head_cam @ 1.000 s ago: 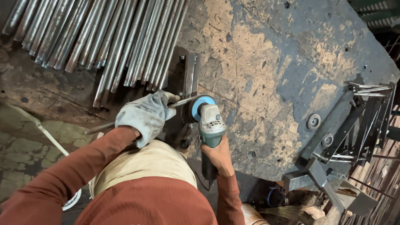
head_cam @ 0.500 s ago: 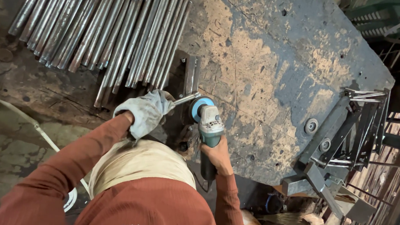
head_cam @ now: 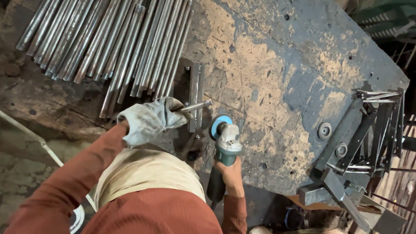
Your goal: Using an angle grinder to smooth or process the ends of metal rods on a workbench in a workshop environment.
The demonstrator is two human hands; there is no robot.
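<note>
My left hand [head_cam: 149,120], in a worn grey work glove, grips a thin metal rod [head_cam: 196,105] whose free end points right across a short steel guide [head_cam: 195,94] lying on the workbench [head_cam: 283,73]. My right hand [head_cam: 229,174], bare, holds the body of a teal angle grinder [head_cam: 226,143]. Its blue disc [head_cam: 218,125] stands just right of the rod's tip, a small gap between them.
Several long steel rods [head_cam: 104,44] lie bundled at the top left of the bench. Two grinding discs [head_cam: 325,131] rest at the right, beside a pile of steel angle pieces and brackets [head_cam: 359,150]. A white cable [head_cam: 36,141] crosses the floor on the left.
The view has shifted slightly. The gloved hand has drawn a little left and down with the rod, while the grinder stays close to the rod's tip.
</note>
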